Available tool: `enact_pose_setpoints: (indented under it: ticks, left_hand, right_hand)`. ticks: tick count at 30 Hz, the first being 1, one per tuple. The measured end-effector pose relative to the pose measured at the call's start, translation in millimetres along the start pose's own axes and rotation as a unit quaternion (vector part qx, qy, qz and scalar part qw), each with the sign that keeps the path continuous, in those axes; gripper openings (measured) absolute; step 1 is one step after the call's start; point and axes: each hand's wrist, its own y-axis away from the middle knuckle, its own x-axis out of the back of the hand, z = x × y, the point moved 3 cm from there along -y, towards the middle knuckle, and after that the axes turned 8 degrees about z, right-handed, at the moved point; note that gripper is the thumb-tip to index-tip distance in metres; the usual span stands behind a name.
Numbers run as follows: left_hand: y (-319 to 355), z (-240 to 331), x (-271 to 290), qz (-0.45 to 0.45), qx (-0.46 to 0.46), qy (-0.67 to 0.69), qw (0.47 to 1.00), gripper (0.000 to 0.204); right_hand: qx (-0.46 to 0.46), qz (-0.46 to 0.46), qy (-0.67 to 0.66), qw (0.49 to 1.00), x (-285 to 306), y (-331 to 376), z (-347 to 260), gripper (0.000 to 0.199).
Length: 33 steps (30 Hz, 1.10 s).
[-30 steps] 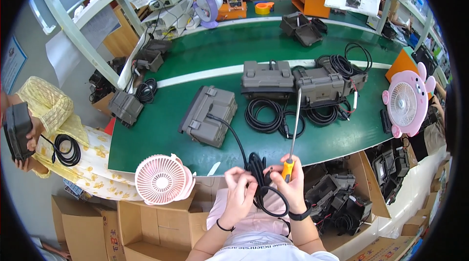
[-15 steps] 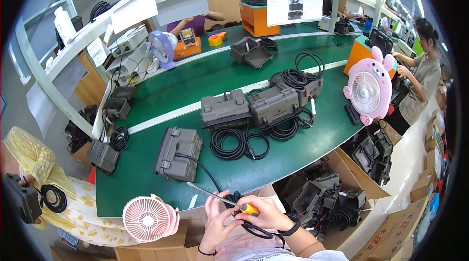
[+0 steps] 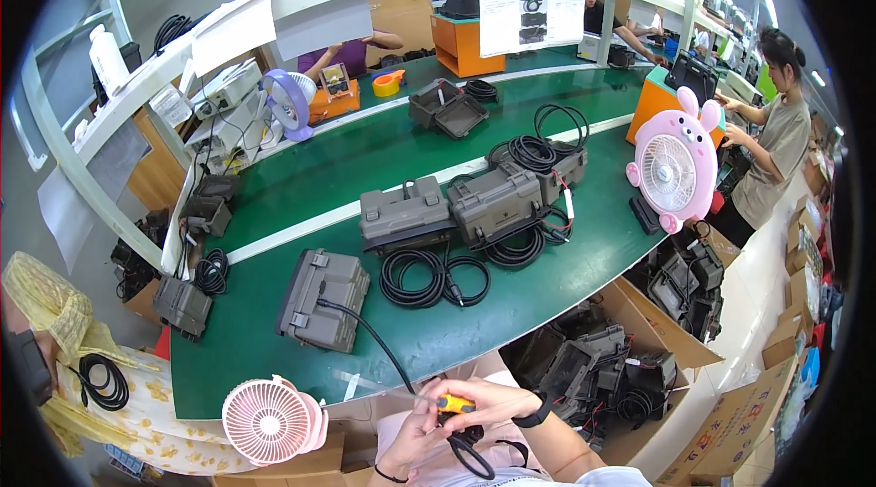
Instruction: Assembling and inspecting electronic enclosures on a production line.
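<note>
Close to my body, at the table's near edge, my right hand (image 3: 488, 402) is closed round the yellow handle of a screwdriver (image 3: 454, 403). The shaft is smeared and hard to see. My left hand (image 3: 412, 440) touches it from the left, its fingers closed on a black cable (image 3: 391, 355). Part of that cable hangs as a loop below my hands, and its gathered part is half hidden by my fingers. It runs up to a grey-brown latched box (image 3: 325, 300) lying on the green table (image 3: 547, 305).
Beyond are more grey-brown boxes (image 3: 497, 202) with coiled cables (image 3: 411, 277). A pink fan (image 3: 274, 421) stands at the near left, a rabbit-shaped fan (image 3: 671, 168) at the right. A carton of boxes (image 3: 589, 378) is below right. Co-workers sit or stand around.
The screwdriver's shaft, earlier plain to see pointing up and left, is now blurred. My hands have come closer together and lower. The view has shifted slightly.
</note>
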Motion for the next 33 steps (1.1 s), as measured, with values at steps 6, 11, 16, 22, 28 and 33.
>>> enact_pose_setpoints:
  ticks: [6, 11, 16, 22, 28, 33]
  left_hand:
    - [-0.1, -3.7, 7.5, -0.028, 0.068, 0.006, 0.997, 0.018]
    - [-0.5, 23.9, -0.3, -0.115, 0.054, -0.06, 0.99, 0.033]
    - [-5.7, 34.3, -12.3, 0.045, -0.095, -0.18, 0.978, 0.031]
    - [1.3, 20.1, -31.6, 0.138, -0.237, -0.312, 0.91, 0.035]
    - [-0.3, 19.7, -56.2, 0.174, -0.239, -0.324, 0.899, 0.038]
    - [-2.3, 41.8, -30.8, -0.049, -0.24, -0.27, 0.931, 0.026]
  right_hand:
    - [0.008, -0.044, -0.034, 0.998, 1.7, 1.3, -1.0, 0.041]
    - [-0.04, -0.037, -0.041, 0.998, -6.0, 5.2, 1.6, 0.046]
    - [-0.107, 0.106, 0.103, 0.983, -12.0, 11.6, 8.4, 0.059]
    - [-0.062, 0.304, 0.253, 0.916, -25.1, 36.8, 3.2, 0.053]
    - [-0.012, 0.394, 0.311, 0.865, -35.2, 50.6, 4.5, 0.051]
    - [-0.069, 0.177, 0.126, 0.974, -18.5, 43.0, 6.8, 0.053]
